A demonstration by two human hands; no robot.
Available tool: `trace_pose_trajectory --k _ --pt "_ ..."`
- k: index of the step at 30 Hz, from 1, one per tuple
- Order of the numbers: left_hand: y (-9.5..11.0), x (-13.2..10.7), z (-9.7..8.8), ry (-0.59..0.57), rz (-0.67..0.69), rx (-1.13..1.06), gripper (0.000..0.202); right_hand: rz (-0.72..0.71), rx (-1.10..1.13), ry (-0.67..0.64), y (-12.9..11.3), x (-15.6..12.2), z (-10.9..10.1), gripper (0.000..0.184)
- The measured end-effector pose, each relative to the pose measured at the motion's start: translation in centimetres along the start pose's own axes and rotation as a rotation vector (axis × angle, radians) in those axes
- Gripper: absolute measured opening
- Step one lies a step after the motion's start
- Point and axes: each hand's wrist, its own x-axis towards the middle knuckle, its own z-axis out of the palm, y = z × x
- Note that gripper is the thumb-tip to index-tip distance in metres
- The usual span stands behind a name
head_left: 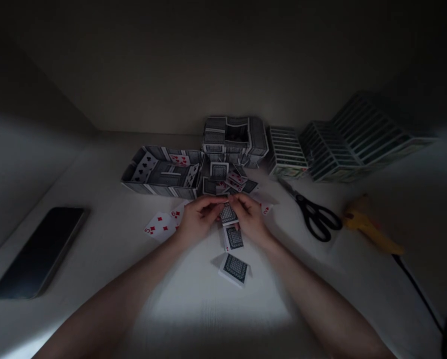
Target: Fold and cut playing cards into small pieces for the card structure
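Fingers (213, 200) of the left hand (197, 217) and the right hand (251, 217) pinch one patterned playing card (229, 214) from its left and right sides; the card sits directly between them, back showing. The step in hand appears to be folding or squaring this card. The next move seems to call for steady, even pressure from both thumbs so that the edges stay aligned. On the pale tabletop (216, 319), which runs under and around the fingers, a dark phone (40, 252) lies well to their left. Face-up cards (159, 225) lie just left of the fingers, with an open card-built box (159, 190) beyond them. Straight beyond the fingers are loose cards (219, 171) and a taller card structure (214, 132); on the near side lie two separate cards (235, 269), apparently creased. To the right of the fingers, slatted boxes (287, 149) stand farther back, black-handled scissors (316, 219) lie nearer, and a yellow corded tool (374, 234) lies farthest right. Beyond everything rises a plain wall (152, 75); lighting is dim, brightest on the near side of the fingers.
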Motion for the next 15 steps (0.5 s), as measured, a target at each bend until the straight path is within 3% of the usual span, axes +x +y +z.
trace_pose_trajectory --k 7,15 --pt "0.61 0.26 0.12 0.05 -0.16 -0.187 0.022 -0.026 0.028 0.034 -0.13 -0.21 0.06 0.027" --pt "0.86 -0.3 0.17 -0.094 -0.138 -0.059 0.034 0.02 0.044 0.024 -0.46 -0.17 0.11 0.029"
